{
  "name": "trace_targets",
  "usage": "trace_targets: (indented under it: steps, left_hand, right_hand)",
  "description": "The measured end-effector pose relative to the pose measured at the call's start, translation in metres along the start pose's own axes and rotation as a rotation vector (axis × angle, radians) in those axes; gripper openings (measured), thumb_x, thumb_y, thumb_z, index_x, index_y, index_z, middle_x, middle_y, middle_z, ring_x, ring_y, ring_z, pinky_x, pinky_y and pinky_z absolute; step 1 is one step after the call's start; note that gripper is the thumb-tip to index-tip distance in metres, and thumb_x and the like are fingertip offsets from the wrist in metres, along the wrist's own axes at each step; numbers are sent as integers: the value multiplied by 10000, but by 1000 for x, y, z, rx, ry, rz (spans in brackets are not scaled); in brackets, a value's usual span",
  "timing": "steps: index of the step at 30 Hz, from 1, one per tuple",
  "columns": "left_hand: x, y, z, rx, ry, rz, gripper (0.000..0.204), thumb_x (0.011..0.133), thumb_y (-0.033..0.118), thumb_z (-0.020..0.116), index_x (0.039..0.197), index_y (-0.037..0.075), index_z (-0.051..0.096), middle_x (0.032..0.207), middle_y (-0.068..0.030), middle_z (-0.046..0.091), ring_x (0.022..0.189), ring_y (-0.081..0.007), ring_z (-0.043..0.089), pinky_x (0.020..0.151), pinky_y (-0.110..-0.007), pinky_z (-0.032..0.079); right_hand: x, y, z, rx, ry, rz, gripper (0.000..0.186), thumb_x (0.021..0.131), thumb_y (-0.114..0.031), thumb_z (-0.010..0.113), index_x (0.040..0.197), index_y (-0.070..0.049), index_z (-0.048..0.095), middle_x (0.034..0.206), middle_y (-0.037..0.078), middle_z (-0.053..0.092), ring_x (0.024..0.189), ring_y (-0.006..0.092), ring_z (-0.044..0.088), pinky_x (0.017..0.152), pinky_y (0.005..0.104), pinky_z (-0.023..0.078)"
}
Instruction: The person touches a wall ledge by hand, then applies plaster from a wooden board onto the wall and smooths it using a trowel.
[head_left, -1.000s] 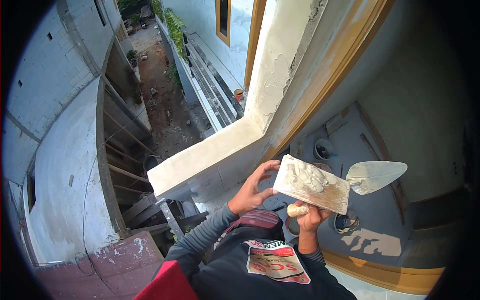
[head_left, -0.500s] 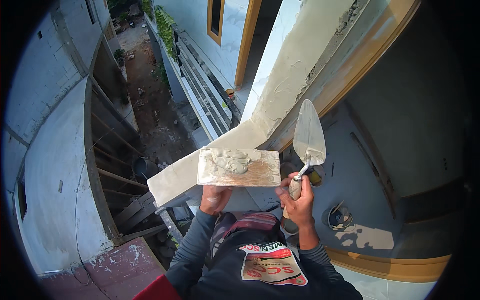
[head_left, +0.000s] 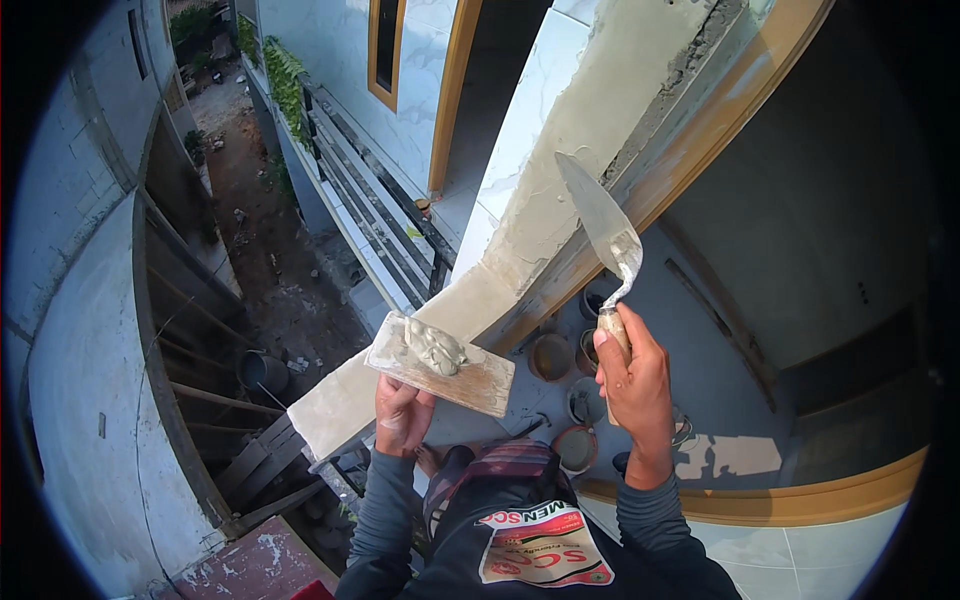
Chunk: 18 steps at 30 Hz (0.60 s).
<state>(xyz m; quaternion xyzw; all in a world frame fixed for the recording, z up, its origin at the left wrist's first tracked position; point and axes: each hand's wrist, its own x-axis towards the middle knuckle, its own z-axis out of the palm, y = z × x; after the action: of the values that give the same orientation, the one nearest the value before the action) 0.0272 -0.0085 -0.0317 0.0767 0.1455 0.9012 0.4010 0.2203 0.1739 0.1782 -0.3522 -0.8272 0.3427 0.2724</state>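
My left hand [head_left: 402,412] is closed underneath a rectangular wooden plastering float [head_left: 484,388], held flat side up; any handle below is hidden. A lump of wet grey mortar [head_left: 436,348] sits on the float's left half. Off to the right, my right hand [head_left: 640,385] is wrapped around the wooden handle of a pointed trowel [head_left: 602,220]. The trowel's blade points up and away, with a smear of mortar near its neck. Behind the blade runs a strip of smooth plaster [head_left: 570,150] on the wall. A plastered ledge [head_left: 345,400] passes beneath the float.
Several buckets, among them a brown one [head_left: 550,357] and one near my legs [head_left: 575,449], stand on the floor below. Beyond the ledge, a deep drop leads to a dirt alley [head_left: 250,230]. A wooden frame [head_left: 690,180] edges the right side.
The float has moved left and down, and its right end has tilted downward. My right hand has moved right, apart from the float, and the trowel blade has turned to point up-left.
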Motion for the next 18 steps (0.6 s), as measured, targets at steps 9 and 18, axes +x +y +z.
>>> trace_targets:
  steps: [9,18]
  left_hand:
    - [7,-14,9,-142,-43,-80,719,918,33,710,1561,16,389,1433,-145,615,1273,-274,651,1119,-458,525]
    - [16,-21,2,-211,-64,-115,776,933,62,674,1622,42,316,1548,-164,541,1404,-326,564,1208,-525,438]
  right_hand:
    - [-14,2,-3,138,-13,1,391,1047,-113,668,1392,59,609,816,46,641,600,61,565,505,254,458]
    - [-36,80,54,-60,-261,109,360,1008,-171,662,1259,83,621,994,299,705,910,467,710,797,465,548]
